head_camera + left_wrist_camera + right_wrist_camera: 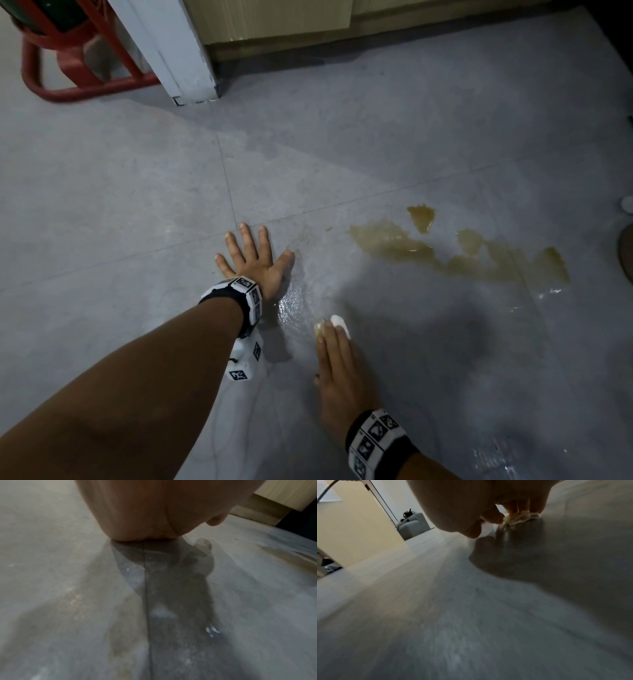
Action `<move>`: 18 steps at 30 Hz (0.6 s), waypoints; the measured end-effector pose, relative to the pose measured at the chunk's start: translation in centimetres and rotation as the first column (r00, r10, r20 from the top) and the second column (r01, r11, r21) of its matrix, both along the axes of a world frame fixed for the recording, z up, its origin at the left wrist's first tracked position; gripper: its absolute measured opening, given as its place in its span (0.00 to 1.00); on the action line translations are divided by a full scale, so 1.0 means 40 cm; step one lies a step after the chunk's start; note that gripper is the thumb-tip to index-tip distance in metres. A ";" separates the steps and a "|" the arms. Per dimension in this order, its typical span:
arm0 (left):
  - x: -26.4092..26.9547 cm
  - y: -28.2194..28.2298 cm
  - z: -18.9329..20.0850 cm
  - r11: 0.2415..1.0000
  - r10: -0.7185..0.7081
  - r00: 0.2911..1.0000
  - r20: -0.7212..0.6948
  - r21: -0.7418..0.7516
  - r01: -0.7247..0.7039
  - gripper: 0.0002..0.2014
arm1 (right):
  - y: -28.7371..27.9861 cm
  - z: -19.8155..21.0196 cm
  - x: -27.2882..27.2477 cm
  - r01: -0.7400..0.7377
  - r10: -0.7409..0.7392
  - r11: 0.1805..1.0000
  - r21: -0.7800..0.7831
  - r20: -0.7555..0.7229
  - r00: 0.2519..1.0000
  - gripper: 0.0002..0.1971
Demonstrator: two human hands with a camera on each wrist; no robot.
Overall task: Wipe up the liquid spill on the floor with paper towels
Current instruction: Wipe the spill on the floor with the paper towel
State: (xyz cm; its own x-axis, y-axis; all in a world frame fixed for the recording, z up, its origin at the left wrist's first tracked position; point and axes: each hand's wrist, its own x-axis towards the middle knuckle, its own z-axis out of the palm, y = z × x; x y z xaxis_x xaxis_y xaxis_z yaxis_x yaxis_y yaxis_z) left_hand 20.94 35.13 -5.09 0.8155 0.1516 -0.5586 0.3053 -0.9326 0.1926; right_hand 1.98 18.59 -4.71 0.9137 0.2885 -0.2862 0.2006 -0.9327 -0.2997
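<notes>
A yellow-brown spill (394, 243) spreads over the grey tile floor (120, 171) at the right, in several joined patches. A wet sheen (291, 305) lies between my two hands. My left hand (253, 260) lies flat on the floor with its fingers spread, left of the spill; its palm (145, 513) touches the tile. My right hand (337, 363) presses a small wad of paper towel (340, 323) onto the floor with straight fingers. The towel (520, 518) looks crumpled and stained yellow under the fingertips (513, 508). The wad sits short of the spill's near edge.
A red stool frame (68, 68) and a white post (178, 58) stand at the back left. A wooden cabinet base (291, 34) runs along the back. A dark round object (627, 253) and a white one (627, 204) sit at the right edge.
</notes>
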 end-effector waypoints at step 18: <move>-0.006 0.003 0.008 1.000 -0.012 1.000 0.026 -0.010 0.013 0.38 | -0.118 -0.017 0.030 -0.196 0.181 0.973 0.123 0.124 0.976 0.30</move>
State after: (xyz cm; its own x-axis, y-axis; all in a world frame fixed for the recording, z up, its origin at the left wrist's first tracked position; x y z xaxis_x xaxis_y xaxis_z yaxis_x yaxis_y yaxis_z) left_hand 20.69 35.24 -4.78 0.8313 0.1358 -0.5390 0.2886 -0.9342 0.2097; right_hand 3.17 13.89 -5.38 0.8630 0.4873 -0.1335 0.4080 -0.8279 -0.3850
